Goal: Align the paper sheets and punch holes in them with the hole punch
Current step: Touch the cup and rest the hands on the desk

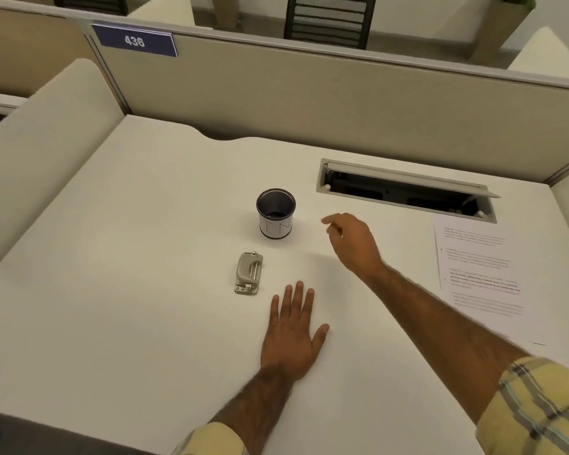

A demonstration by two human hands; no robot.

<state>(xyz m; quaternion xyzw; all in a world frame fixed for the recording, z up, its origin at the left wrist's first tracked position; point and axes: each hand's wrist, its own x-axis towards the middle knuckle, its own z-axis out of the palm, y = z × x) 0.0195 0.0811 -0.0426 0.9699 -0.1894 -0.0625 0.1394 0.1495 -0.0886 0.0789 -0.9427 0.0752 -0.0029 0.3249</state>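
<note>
The left hand (291, 336) was laid flat, grip apart, near the hole punch (248, 273); the right hand (353, 243) was held loosely curled, empty, above the desk (112, 290).

Left hand (291, 336) flat, palm down, fingers spread. Right hand (353, 241) raised, fingers loosely curled, empty.

Grey hole punch (248, 273); seemingly yellow plaid sleeve (536, 408).
</note>
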